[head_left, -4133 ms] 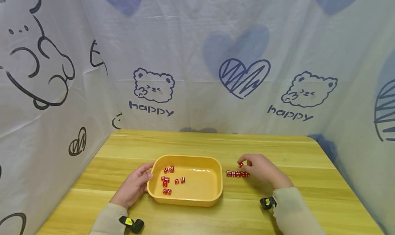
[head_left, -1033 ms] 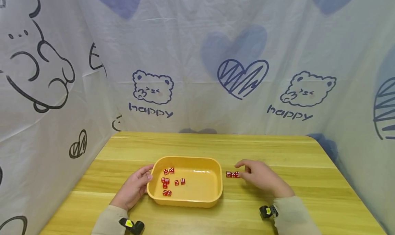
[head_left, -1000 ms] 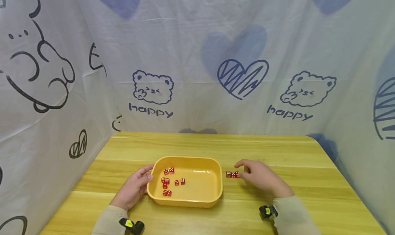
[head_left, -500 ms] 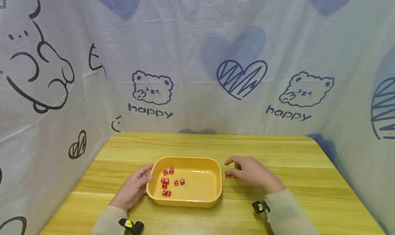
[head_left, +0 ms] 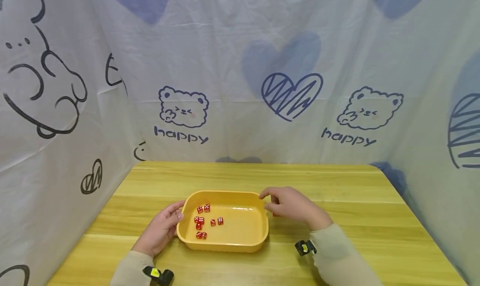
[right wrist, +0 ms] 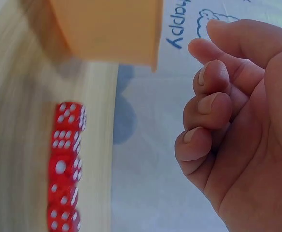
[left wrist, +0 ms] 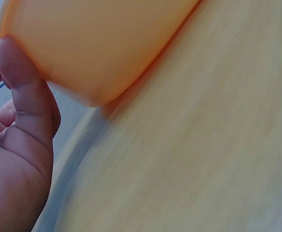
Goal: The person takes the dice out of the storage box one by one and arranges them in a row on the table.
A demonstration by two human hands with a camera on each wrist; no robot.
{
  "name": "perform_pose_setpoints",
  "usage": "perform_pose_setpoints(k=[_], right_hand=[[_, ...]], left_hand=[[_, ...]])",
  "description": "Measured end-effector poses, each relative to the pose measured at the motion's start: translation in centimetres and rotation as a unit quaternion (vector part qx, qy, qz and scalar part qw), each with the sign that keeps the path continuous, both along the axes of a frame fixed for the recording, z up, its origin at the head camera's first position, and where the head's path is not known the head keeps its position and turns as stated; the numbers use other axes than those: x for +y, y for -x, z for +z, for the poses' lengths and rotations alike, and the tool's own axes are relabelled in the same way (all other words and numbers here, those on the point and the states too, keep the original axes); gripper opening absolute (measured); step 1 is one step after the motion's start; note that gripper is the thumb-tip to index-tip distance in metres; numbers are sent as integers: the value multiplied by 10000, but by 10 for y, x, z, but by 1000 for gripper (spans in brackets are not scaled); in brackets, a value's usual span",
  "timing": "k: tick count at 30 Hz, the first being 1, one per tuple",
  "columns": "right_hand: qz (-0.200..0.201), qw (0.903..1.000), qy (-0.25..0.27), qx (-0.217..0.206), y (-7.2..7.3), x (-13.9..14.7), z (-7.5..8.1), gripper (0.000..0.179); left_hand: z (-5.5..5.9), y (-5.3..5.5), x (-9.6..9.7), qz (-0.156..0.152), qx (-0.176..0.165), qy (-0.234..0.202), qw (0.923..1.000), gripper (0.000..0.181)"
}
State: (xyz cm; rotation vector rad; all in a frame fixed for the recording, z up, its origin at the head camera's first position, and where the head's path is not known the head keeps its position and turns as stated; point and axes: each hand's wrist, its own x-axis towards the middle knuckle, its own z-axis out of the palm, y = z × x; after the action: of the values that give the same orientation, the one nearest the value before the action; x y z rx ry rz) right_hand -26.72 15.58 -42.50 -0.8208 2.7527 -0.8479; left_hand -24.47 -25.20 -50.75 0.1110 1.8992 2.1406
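Note:
A yellow plastic basin [head_left: 240, 232] stands on the table, with several red dice [head_left: 199, 226] lying loose toward its left side. My left hand [head_left: 160, 228] grips its left end, thumb at the rim and fingers outside, as the left wrist view also shows with the basin wall [left wrist: 97, 53]. Just off the right rim, my right hand [head_left: 290, 203] hovers with loosely bent fingers and nothing between them. Beneath it is a row of red dice [right wrist: 63, 166], set end to end in the right wrist view; the hand hides most of that row in the head view.
The wooden table [head_left: 322, 179] reaches back to a printed cloth [head_left: 232, 90] hung behind it, and more cloth closes in the sides. Black wrist cameras [head_left: 305, 247] sit at both cuffs.
Four seconds ago my right hand pinched a die above the row; it now holds none. Over the last second it slides left along the row toward the basin. My left hand stays put.

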Motion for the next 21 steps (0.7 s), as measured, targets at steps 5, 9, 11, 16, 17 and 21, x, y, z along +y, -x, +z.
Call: perform_pose_setpoints(k=[5,9,11,16,17,21], right_hand=[[181,9997,-66,116,2,-19,7,28],[328,9991,-186,210,4,-35,14,27],[367,9988,-251,197,5,-42,17,26],[503,9976,-433,218,8,-58,22,28],[516,9973,-471,211,8,-61,23,28],[595,9965,-564,155,11,-72,25,30]], left_hand=[[0,-1,-1,22,4,-12,10000,59],[0,0,-1,3,8,-29,10000,61],[0,0,-1,-19,13,-34,10000,61],[0,1,-2,-51,48,-23,10000,60],[0,1,-2,-47,54,-15,10000,60],[0,0,-2,-37,37,-19,10000,59]])
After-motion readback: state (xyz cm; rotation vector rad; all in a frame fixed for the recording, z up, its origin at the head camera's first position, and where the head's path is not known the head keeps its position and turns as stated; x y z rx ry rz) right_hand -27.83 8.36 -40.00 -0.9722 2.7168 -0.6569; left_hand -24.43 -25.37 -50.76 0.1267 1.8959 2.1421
